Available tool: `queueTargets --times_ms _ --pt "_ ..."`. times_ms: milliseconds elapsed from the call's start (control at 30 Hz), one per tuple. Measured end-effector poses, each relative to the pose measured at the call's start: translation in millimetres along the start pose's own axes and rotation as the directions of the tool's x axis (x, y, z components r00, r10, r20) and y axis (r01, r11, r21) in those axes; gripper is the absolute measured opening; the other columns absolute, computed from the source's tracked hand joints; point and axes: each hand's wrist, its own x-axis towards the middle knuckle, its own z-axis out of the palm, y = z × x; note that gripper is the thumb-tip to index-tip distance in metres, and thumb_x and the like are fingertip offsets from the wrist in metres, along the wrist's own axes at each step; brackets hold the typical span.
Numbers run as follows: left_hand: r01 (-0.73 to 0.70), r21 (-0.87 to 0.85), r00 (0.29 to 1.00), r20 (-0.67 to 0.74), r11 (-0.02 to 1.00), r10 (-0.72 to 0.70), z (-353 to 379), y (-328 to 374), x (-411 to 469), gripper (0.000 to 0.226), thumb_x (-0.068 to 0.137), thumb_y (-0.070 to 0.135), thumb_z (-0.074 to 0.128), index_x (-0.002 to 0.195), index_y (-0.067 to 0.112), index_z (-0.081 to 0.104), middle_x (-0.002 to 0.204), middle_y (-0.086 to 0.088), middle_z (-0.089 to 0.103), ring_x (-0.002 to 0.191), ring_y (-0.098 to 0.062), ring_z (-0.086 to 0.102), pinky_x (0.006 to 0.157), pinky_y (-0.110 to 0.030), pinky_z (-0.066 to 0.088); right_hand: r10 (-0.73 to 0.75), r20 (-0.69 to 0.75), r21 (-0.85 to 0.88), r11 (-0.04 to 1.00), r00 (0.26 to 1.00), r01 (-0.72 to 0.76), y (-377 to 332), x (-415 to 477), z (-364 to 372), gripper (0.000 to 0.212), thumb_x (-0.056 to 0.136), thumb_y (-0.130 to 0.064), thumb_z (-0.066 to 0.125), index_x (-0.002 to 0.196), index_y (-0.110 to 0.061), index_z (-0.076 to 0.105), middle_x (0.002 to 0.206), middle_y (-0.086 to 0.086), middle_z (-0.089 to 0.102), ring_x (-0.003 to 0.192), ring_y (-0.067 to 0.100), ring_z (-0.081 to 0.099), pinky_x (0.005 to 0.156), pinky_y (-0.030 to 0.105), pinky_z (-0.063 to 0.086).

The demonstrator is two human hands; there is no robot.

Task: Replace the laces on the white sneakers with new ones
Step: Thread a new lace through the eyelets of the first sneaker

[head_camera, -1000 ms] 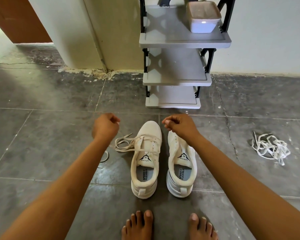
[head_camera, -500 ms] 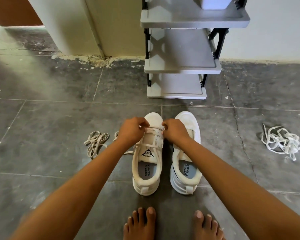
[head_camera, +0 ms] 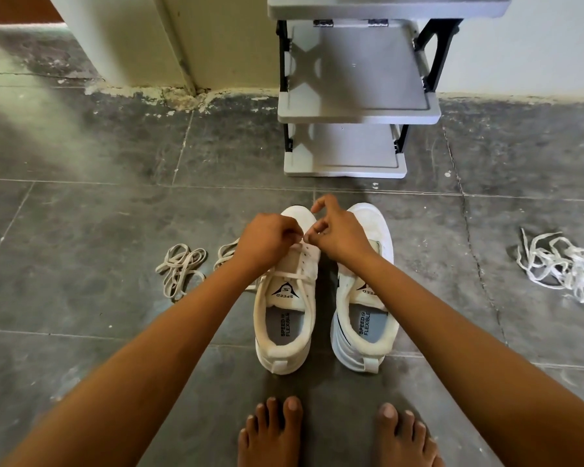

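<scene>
Two white sneakers stand side by side on the grey floor, toes pointing away from me. The left sneaker keeps a beige lace across its lower eyelets only, and the loose lace trails off to its left. The right sneaker shows no lace. My left hand is curled over the left sneaker's front eyelets, gripping the lace. My right hand pinches the same lace at the sneaker's right eyelet row. A removed beige lace lies bunched at the left. A heap of white laces lies at the right.
A grey shelf rack with black posts stands against the wall just beyond the sneakers. My bare feet are on the floor right behind the heels. A wall corner rises at the back left.
Both hands dropped from above the toes onto the left sneaker's eyelets. Fewer lace crossings show on that sneaker now. The view has shifted down and closer.
</scene>
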Motion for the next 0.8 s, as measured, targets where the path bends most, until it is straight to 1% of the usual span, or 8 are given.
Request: queueTargets --times_ms 100,200,300,400,500,600,733,800 --pt "0.031 -0.014 0.999 -0.023 0.999 -0.031 0.3 1.7 -4.1 0.016 0.090 0.020 0.057 0.096 0.017 0.072 0.093 -0.005 0.072 0.085 -0.021 0.063 0.077 -0.031 0.050 0.057 0.015 0.045 0.997 0.998 -0.058 1.9 -0.7 0.9 0.039 0.081 -0.008 0.067 0.113 -0.014 0.047 0.087 0.006 0.068 0.080 0.019 0.064 0.075 0.030 0.049" --pt "0.069 0.073 0.997 -0.037 0.995 -0.067 5.5 2.5 -7.6 0.018 0.091 0.022 0.056 0.097 0.016 0.072 0.094 -0.006 0.071 0.084 -0.023 0.063 0.071 -0.028 0.045 0.140 0.061 -0.060 0.989 0.988 -0.136 10.4 -3.5 0.3 0.027 0.080 -0.002 0.065 0.106 -0.009 0.063 0.100 0.009 0.068 0.094 0.022 0.062 0.081 0.025 0.046" --pt "0.087 0.151 0.995 -0.054 0.985 -0.080 7.9 4.0 -8.5 0.019 0.092 0.020 0.053 0.099 0.015 0.071 0.094 -0.007 0.069 0.085 -0.025 0.062 0.071 -0.030 0.046 0.141 0.076 -0.109 0.985 0.987 -0.132 16.8 -9.0 3.1 0.019 0.082 -0.004 0.064 0.100 -0.008 0.070 0.102 0.009 0.069 0.094 0.022 0.063 0.080 0.023 0.045" --pt "0.083 0.220 0.996 -0.061 0.972 -0.071 10.1 8.9 -9.0 0.020 0.091 0.015 0.052 0.097 0.012 0.070 0.096 -0.009 0.067 0.086 -0.027 0.062 0.073 -0.035 0.050 0.138 0.069 -0.071 0.989 0.988 -0.133 16.0 -10.5 4.5 0.019 0.083 -0.005 0.063 0.100 -0.009 0.070 0.099 0.009 0.070 0.090 0.023 0.064 0.081 0.031 0.053" --pt "0.077 0.223 0.997 -0.049 0.972 -0.067 12.1 12.7 -8.0 0.018 0.091 0.013 0.053 0.097 0.011 0.069 0.096 -0.009 0.066 0.086 -0.026 0.061 0.070 -0.032 0.047 0.137 0.070 -0.067 0.989 0.988 -0.133 15.9 -10.7 5.7 0.017 0.083 -0.007 0.064 0.098 -0.012 0.071 0.097 0.007 0.070 0.089 0.022 0.064 0.081 0.036 0.055" --pt "0.085 0.114 0.996 -0.026 0.990 -0.083 14.6 14.5 -7.1 0.017 0.089 0.013 0.056 0.096 0.013 0.071 0.094 -0.008 0.068 0.086 -0.025 0.062 0.075 -0.033 0.050 0.127 0.058 -0.057 0.991 0.990 -0.124 16.0 -12.7 6.1 0.014 0.083 -0.010 0.064 0.095 -0.013 0.071 0.094 0.006 0.071 0.087 0.021 0.065 0.080 0.036 0.055" --pt "0.247 -0.190 0.968 0.005 0.950 -0.250 15.9 12.7 -6.2 0.012 0.085 0.009 0.062 0.089 0.011 0.073 0.092 -0.006 0.071 0.088 -0.021 0.064 0.081 -0.029 0.050 0.140 0.048 -0.032 0.990 0.989 -0.139 16.0 -14.5 5.5 0.013 0.082 -0.010 0.064 0.093 -0.014 0.071 0.092 0.006 0.071 0.086 0.021 0.065 0.080 0.038 0.055" --pt "0.309 -0.270 0.950 0.045 0.912 -0.309 16.4 13.8 -6.2 0.009 0.085 0.009 0.064 0.088 0.010 0.073 0.091 -0.007 0.071 0.088 -0.019 0.064 0.082 -0.029 0.050 0.140 0.041 -0.036 0.990 0.989 -0.138 16.0 -15.4 6.2 0.016 0.082 -0.009 0.062 0.095 -0.015 0.070 0.091 0.006 0.071 0.085 0.021 0.065 0.079 0.038 0.055"
